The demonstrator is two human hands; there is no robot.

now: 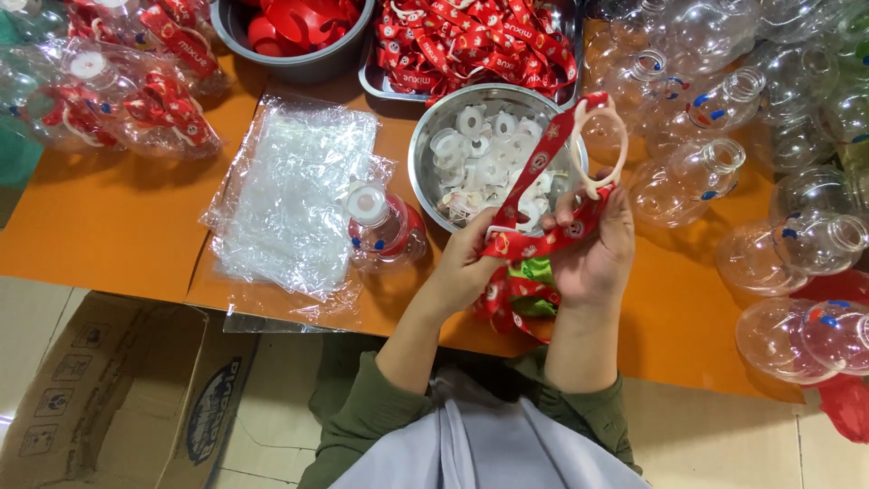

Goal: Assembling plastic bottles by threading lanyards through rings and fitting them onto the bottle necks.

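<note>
Both my hands hold a red patterned strap (541,172) with a white plastic ring (598,145) at its upper end. My left hand (471,258) pinches the strap's lower end. My right hand (593,249) grips the strap just under the ring. The strap rises in front of a steel bowl (433,127) filled with white plastic caps (475,158). Below my hands lies a bundle of red and green straps (518,294) at the orange table's edge.
A clear bottle with a white cap (380,225) lies on a stack of clear plastic bags (294,186). Several empty clear bottles (787,244) crowd the right side. A tray of red straps (480,41) and a grey bowl of red parts (294,36) stand behind. Bagged bottles (127,100) lie at left, a cardboard box (118,398) on the floor.
</note>
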